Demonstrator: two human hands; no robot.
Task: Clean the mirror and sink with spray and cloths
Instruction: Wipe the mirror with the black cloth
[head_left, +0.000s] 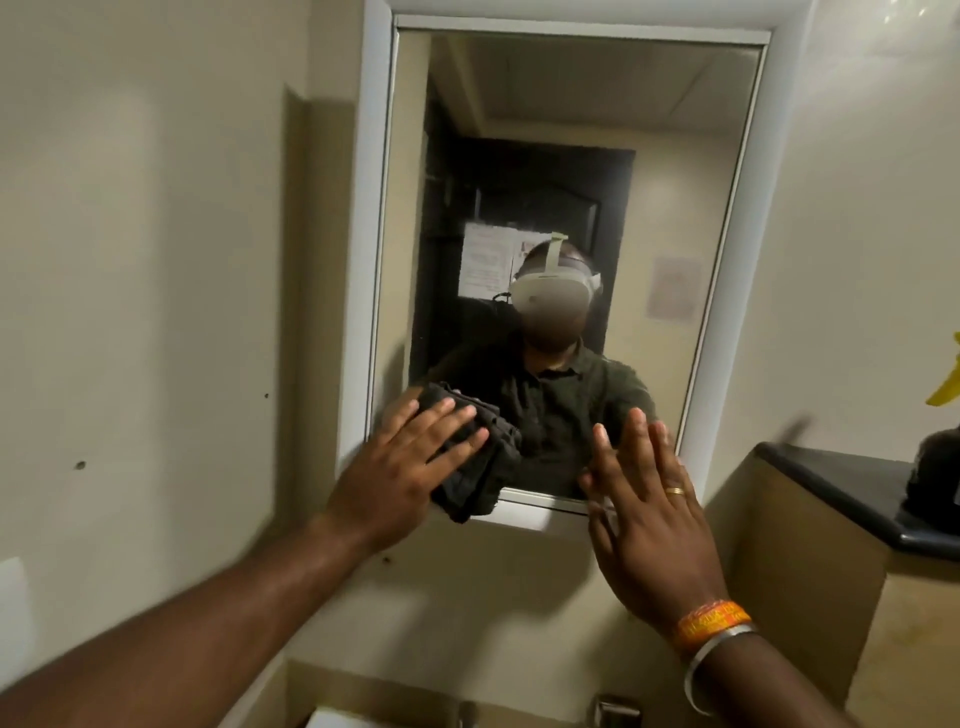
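A wall mirror (670, 171) in a white frame fills the upper middle of the view. My left hand (402, 473), fingers straight and spread, presses a folded dark cloth (485, 467) against the mirror's lower left corner. The cloth hangs slightly over the bottom frame. My right hand (649, 514), also with straight fingers, is raised by the mirror's lower right edge and holds nothing; whether it touches the glass is unclear. A sliver of the sink (332, 719) and a metal tap (615, 709) show at the bottom edge. No spray bottle is in view.
A dark-topped ledge (841, 488) on a beige partition juts out at the right, with a dark object (935, 478) on it. Something yellow (948, 387) shows at the right edge. Beige wall with small holes (80, 465) lies to the left.
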